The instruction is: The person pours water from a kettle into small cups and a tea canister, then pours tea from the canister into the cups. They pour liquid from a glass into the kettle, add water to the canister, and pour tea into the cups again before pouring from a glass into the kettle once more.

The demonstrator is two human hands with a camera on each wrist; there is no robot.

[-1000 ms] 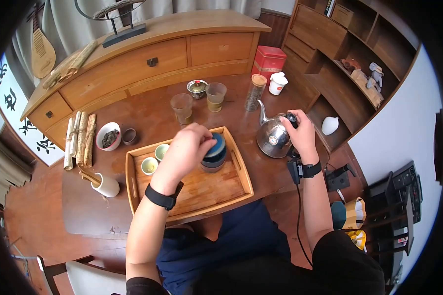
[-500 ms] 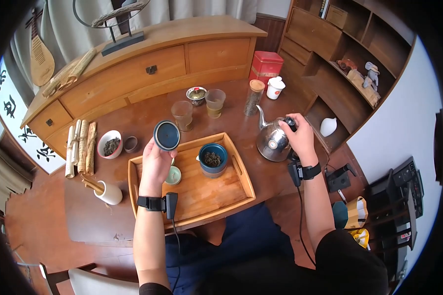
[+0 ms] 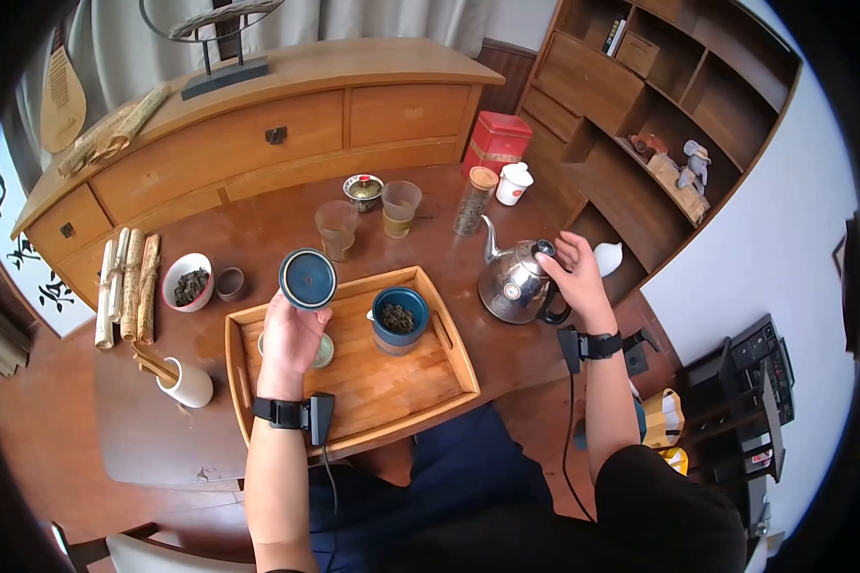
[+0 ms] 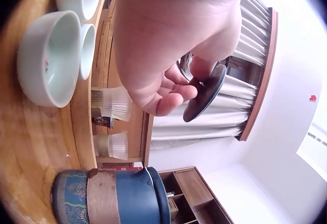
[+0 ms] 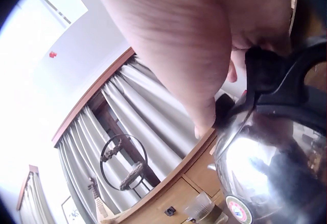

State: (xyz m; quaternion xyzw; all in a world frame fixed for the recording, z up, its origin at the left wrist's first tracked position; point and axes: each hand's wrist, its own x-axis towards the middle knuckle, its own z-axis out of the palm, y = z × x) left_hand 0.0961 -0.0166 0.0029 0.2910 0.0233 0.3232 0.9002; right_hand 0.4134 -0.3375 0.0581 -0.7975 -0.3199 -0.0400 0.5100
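Observation:
My left hand (image 3: 291, 339) pinches the blue lid (image 3: 309, 279) by its edge side, inner face toward the head camera, above the tray's left part; in the left wrist view the lid (image 4: 205, 93) hangs tilted from thumb and fingers. The lidless blue pot (image 3: 398, 323) holds dark leaves and stands on the wooden tray (image 3: 373, 387). My right hand (image 3: 585, 282) is at the steel kettle (image 3: 514, 286), fingers loosely extended, thumb beside its black lid knob (image 3: 543, 247). In the right wrist view the thumb tip is near the knob (image 5: 223, 106); exact contact is unclear.
Pale cups (image 3: 323, 351) sit partly behind my left hand. Two glasses (image 3: 336, 227), a lidded bowl (image 3: 363, 191) and a corked jar (image 3: 475, 202) stand behind the tray. Left are a bowl of leaves (image 3: 189, 285), a small dark cup (image 3: 229, 282) and a white holder (image 3: 189, 384).
My left hand has lifted the lid off the pot and moved it left, turning its inner face up. My right hand's fingers have loosened and spread off the kettle's top.

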